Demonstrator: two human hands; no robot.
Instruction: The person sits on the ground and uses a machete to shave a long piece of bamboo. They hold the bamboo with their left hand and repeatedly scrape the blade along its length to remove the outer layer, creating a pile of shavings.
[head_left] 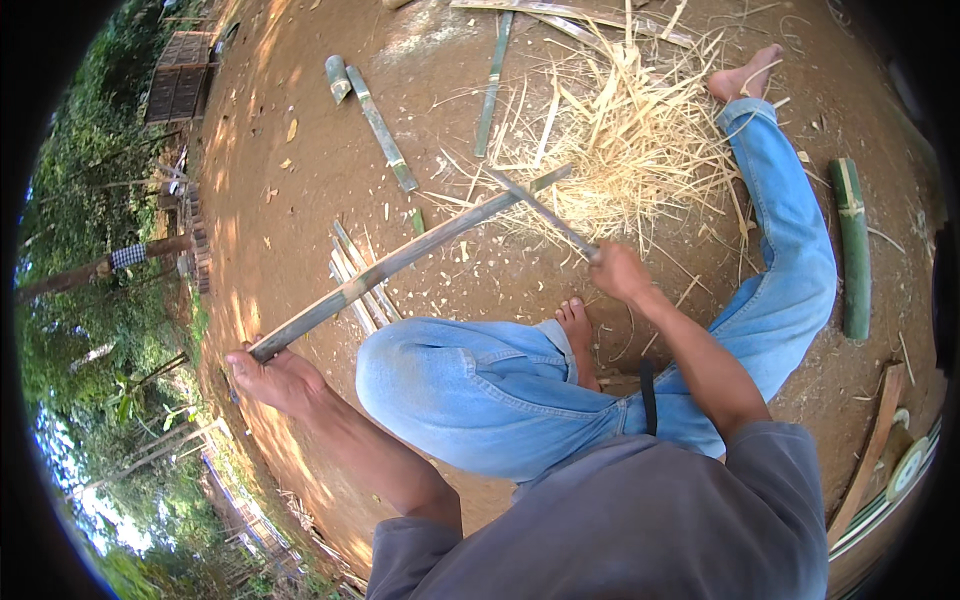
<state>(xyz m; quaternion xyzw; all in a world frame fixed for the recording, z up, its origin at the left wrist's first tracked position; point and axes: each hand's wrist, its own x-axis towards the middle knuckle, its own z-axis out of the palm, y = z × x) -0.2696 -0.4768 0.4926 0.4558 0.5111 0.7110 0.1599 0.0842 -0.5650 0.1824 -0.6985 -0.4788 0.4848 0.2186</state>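
Observation:
My left hand (275, 378) is closed round the lower left end of a long split bamboo strip (385, 268). The strip slants up and to the right, green-grey on its outer face and pale along one edge. In my right hand (618, 272) is the handle of a long knife (545, 213). Its narrow blade points up and left and crosses the bamboo near the strip's far end; whether it cuts in or only touches, I cannot tell. Beyond the blade lies a heap of pale bamboo shavings (630, 130).
On the bare earth (300, 200) lie a bamboo piece (380, 125), a short bamboo chunk (338, 80), another green strip (495, 85) and several split strips (355, 275) beside my knee. A thick green bamboo length (853, 250) is at the right, above a wooden plank (868, 455).

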